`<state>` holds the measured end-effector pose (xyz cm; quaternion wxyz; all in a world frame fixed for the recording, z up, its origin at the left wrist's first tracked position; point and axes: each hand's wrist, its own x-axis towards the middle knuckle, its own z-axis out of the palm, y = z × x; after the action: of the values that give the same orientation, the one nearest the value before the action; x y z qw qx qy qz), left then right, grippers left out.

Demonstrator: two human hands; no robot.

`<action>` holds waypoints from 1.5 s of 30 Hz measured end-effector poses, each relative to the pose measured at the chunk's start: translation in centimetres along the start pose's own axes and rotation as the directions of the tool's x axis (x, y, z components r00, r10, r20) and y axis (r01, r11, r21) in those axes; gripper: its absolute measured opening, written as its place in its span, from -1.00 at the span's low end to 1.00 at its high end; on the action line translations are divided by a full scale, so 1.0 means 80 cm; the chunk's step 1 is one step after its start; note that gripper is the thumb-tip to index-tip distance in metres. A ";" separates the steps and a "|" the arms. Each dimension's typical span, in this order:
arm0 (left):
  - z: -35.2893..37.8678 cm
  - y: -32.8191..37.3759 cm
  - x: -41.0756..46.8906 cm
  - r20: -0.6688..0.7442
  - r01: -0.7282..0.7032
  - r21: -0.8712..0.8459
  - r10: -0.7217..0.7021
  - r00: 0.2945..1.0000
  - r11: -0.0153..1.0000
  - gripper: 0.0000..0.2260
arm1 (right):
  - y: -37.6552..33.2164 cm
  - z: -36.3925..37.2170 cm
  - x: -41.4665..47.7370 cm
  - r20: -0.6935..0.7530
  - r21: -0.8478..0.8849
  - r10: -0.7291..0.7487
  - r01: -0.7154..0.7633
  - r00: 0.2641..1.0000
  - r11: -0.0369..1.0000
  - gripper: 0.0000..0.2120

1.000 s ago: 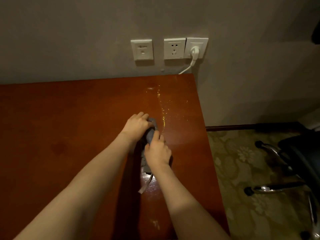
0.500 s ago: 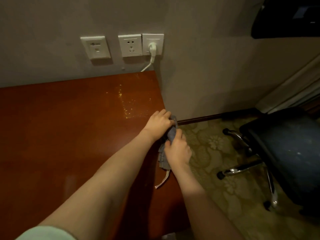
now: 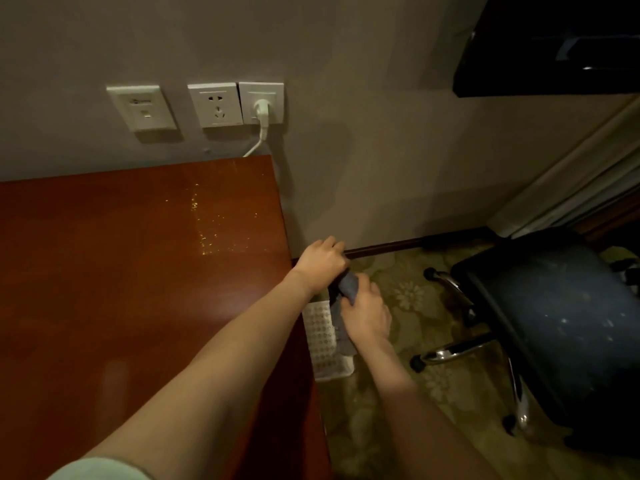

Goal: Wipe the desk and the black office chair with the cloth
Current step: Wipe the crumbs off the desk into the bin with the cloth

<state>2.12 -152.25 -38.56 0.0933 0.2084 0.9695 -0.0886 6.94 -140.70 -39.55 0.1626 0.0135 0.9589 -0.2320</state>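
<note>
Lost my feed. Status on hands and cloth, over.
Gripping the cloth: left hand and right hand, past the desk's right edge. The black chair untouched, at right. A white basket on floor beneath.

Grey wall (image 3: pixel 381 133), dim light. Three white plates in a row: left plate (image 3: pixel 142 108), empty socket (image 3: pixel 216 105), right socket (image 3: pixel 273 95) with white plug (image 3: pixel 262 110), cord (image 3: pixel 254 147) running down-left. Dark baseboard (image 3: pixel 415 243). Floral carpet (image 3: pixel 408 299). Pale curtain (image 3: pixel 571 188) far right. White perforated basket (image 3: pixel 320 334) on carpet.
</note>
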 end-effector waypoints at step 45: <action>0.084 -0.469 -0.133 -0.055 0.583 -0.362 -0.642 0.765 0.727 -0.67 | -0.452 0.179 0.142 0.000 0.002 -0.450 0.450 0.893 0.893 -0.62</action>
<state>-3.16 -191.46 -37.79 0.0052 -0.1357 0.9886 0.0645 -3.09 -179.94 -39.25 0.1050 -0.2084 0.9359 -0.2640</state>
